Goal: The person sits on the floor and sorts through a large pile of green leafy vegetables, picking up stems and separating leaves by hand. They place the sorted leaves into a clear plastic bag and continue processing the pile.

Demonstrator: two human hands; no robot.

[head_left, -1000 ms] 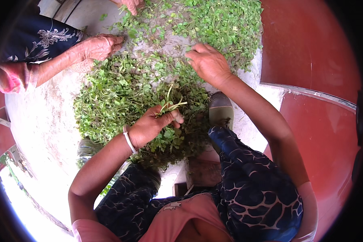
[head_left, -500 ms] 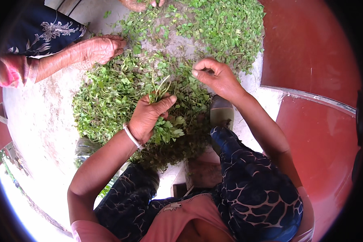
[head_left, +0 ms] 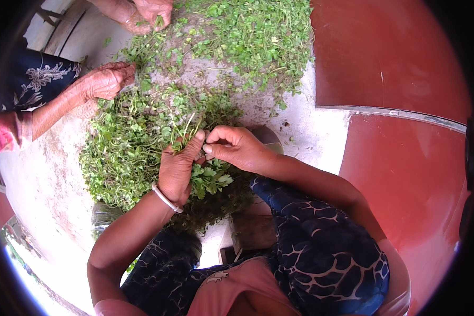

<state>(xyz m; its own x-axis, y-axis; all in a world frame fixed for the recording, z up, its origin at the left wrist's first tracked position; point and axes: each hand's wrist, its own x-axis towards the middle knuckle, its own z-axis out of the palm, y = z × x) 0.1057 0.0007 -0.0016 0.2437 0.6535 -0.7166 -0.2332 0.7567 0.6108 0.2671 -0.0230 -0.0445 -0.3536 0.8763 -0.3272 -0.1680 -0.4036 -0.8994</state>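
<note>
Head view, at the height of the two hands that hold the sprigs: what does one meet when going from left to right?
Bare concrete floor → pile of green leafy sprigs → left hand holding a bunch of sprigs → right hand pinching at it → red painted floor.

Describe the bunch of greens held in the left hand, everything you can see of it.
The bunch of greens is a small bundle of fresh leafy sprigs: thin pale-green stems stick up above the fist, and small lobed leaves spill out to its right. The left hand, with a white bangle at the wrist, is closed around it. The right hand pinches at its top with its fingertips. It is held above the big pile of greens spread on the pale ground.
</note>
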